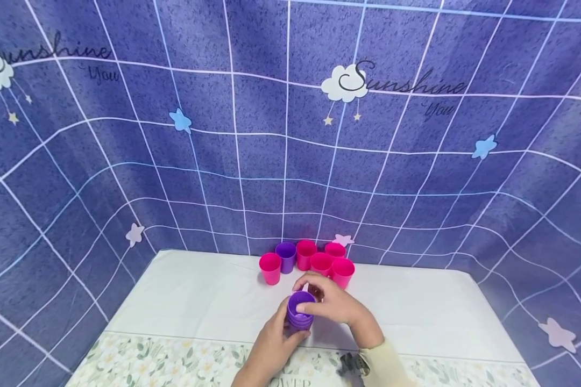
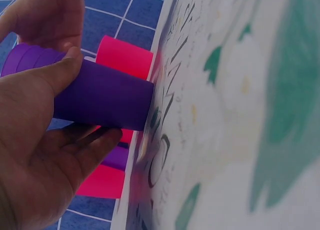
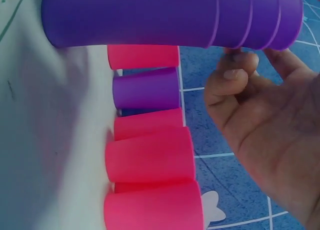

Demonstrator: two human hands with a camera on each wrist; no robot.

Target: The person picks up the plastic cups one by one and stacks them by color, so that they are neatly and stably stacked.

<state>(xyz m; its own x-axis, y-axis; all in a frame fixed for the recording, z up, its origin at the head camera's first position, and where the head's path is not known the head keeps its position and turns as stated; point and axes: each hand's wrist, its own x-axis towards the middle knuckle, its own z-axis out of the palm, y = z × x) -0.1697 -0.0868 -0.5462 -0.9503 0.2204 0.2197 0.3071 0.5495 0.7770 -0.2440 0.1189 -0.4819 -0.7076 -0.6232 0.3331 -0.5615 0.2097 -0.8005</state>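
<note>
A stack of several nested purple cups (image 1: 300, 320) stands upright, its base at or very near the tablecloth. My left hand (image 1: 275, 344) grips the stack's side, thumb on the near side and fingers around the other, as the left wrist view (image 2: 30, 120) also shows. My right hand (image 1: 336, 302) is at the top, its thumb over the mouth of the uppermost purple cup (image 1: 297, 299) and a finger touching the rim from outside. In the right wrist view, the other fingers (image 3: 232, 82) curl beside the stack; the thumb is mostly hidden there.
Behind the hands are several pink cups (image 1: 270, 267) and one purple cup (image 1: 285, 257), all mouth up. They stand near the back edge of the white tablecloth (image 1: 198, 301). A blue gridded curtain (image 1: 261, 156) rises behind and at both sides.
</note>
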